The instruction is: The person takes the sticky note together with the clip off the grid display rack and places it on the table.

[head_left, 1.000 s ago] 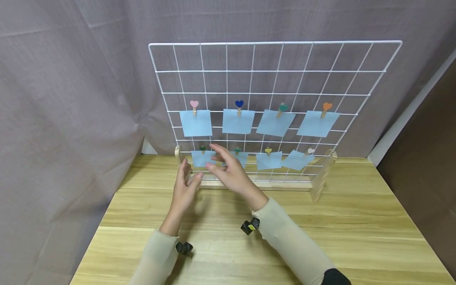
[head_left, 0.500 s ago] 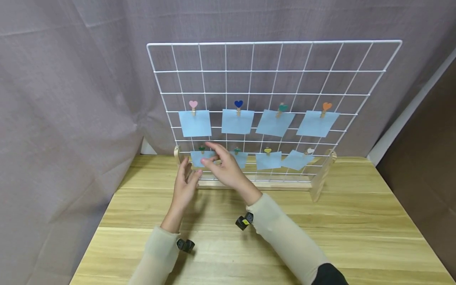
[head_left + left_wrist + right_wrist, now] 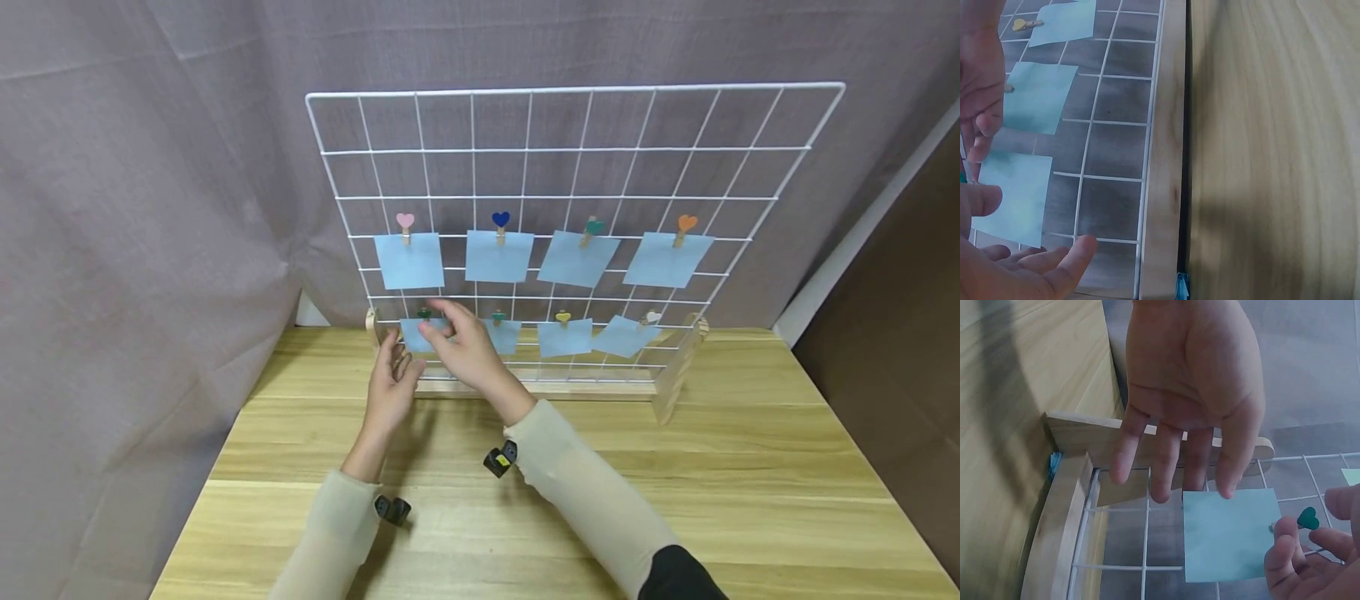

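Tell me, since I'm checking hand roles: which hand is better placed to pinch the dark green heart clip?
Right, probably: the right hand has fingertips at the green heart clip; the left hand is open below the blue note.

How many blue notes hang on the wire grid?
8. Upper row: four, under the pink, blue, teal and orange clips. Lower row: four, the leftmost partly covered by the hands.
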Tool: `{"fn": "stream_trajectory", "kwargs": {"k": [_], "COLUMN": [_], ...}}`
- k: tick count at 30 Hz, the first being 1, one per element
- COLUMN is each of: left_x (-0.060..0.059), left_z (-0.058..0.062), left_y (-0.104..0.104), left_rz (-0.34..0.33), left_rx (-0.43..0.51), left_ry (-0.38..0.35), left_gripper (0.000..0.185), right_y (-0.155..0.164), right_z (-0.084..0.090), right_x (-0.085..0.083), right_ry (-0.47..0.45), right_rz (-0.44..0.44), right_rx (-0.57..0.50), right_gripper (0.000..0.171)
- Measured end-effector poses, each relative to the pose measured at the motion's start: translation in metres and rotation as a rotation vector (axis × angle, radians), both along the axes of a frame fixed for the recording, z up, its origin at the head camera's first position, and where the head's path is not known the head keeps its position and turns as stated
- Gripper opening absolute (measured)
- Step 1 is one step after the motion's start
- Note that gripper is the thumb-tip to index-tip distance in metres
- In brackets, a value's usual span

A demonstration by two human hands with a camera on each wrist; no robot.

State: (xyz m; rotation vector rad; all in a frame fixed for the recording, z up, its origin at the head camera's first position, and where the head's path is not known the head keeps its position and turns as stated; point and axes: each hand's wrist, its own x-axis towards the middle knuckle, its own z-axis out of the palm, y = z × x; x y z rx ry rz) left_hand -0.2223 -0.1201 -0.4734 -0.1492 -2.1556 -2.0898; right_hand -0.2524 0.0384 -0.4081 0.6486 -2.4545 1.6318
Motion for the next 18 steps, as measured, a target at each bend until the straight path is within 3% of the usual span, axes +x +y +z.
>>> {"fn": "stream_trajectory", "kwargs": {"k": [7,13,18], "left_x": [-0.010,-0.016,-0.017], "left_z": [-0.003,0.000,0.002], "left_y": [-0.001,0.003,0.006], "left_rz": [0.052,0.166,0.213], "left_rx": [-0.014,-0.063,-0.054], "left_ry": [0.043,0.066,0.050], "left_gripper": [0.059,0.041,0.035], "right_y": [-0.006,-0.009,-0.009], "right_z": [0.003,0.007,0.006], "right_x": [-0.006,-0.010,-0.011], "right_ry": [0.068,0.122,0.129], "right_rz": [-0.056,-0.085,-0.099], "right_rx": [0.030,0.044,0.057], "right_gripper": [0.039,0.032,0.030]}}
